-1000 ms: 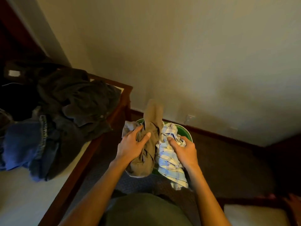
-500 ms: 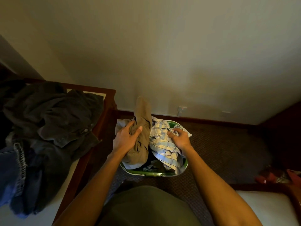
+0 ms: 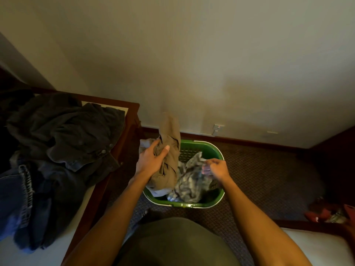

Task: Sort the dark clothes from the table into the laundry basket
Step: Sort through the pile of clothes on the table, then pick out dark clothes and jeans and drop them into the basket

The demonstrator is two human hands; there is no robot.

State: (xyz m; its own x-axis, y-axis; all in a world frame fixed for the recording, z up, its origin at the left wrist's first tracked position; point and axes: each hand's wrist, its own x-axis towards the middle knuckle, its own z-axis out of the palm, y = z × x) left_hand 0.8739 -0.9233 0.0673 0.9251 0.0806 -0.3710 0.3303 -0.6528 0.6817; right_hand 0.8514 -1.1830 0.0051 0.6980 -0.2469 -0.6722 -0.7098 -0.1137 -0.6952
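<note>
A green laundry basket [image 3: 201, 147] stands on the carpet below me. My left hand [image 3: 150, 160] grips a khaki garment [image 3: 170, 156] that hangs over the basket's left side, its top end sticking up. Fingers curled, my right hand [image 3: 216, 169] sits just above a pale plaid shirt [image 3: 190, 183] that lies crumpled in the basket; it is blurred, and whether it pinches the cloth I cannot tell. On the table [image 3: 132, 110] at the left lies a pile of dark clothes [image 3: 63, 135], with blue jeans [image 3: 13, 196] at its near end.
The wall rises behind the basket, with a socket [image 3: 218, 128] near the skirting. Dark wood furniture stands at the right edge. Red and patterned items [image 3: 326, 214] lie on the carpet at the right. A white cushioned surface [image 3: 315, 244] sits at the bottom right.
The plaid shirt has dropped lower into the basket, baring the far rim and wall. My right hand has come off its top. The view has tilted downward.
</note>
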